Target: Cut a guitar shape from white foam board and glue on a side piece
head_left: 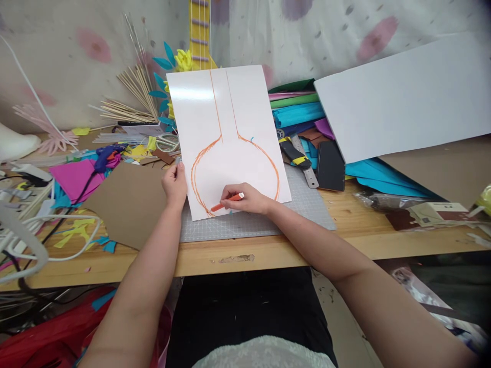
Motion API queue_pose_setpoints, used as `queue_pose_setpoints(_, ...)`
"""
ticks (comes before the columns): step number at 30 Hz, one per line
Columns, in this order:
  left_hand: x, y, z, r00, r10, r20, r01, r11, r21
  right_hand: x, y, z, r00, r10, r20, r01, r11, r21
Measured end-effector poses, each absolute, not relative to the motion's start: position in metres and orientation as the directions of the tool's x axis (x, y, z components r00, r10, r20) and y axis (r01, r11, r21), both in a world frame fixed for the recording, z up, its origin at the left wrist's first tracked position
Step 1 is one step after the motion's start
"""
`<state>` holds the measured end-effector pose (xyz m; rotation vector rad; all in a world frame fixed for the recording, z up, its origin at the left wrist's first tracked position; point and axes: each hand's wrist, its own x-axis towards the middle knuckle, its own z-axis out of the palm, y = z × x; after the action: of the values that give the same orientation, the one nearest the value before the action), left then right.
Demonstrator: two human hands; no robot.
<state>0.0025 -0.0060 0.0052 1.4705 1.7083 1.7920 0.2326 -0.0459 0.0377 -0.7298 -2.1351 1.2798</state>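
Note:
A white board [245,168] lies tilted on the grey cutting mat [307,209], with an orange outline of a round body and a long straight neck drawn on it. My right hand [247,198] is closed around an orange marker [229,201], whose tip is at the lower left of the round outline. At the board's left edge, my left hand [175,185] grips the rim, thumb on top and the other fingers mostly hidden. Small blue marks show near the outline's upper right and bottom.
Brown cardboard [126,202] and paper scraps lie at left, near scissors [169,142] and bamboo sticks [132,105]. A yellow ukulele-like neck [200,36] stands behind. To the right are a utility knife [294,152], metal ruler [310,176], black phone [331,166] and large white board [402,97].

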Motion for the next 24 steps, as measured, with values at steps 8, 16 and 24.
queue_pose_setpoints(8, 0.0025, -0.0063, 0.0063, -0.453, 0.756, 0.473, 0.432, -0.278, 0.858, 0.2331, -0.0446, 0.0373, -0.700, 0.687, 0.197, 0.140, 0.402, -0.905)
queue_pose_setpoints(16, 0.0022, -0.0061, 0.0054, -0.463, 0.754, 0.465, 0.417, -0.278, 0.866, 0.2336, -0.0453, 0.0393, -0.706, 0.689, 0.163, 0.165, 0.384, -0.908)
queue_pose_setpoints(24, -0.0013, -0.0031, 0.0010, -0.451, 0.752, 0.481, 0.431, -0.289, 0.855, 0.2319, -0.0439, 0.0363, -0.711, 0.685, 0.158, 0.181, 0.396, -0.900)
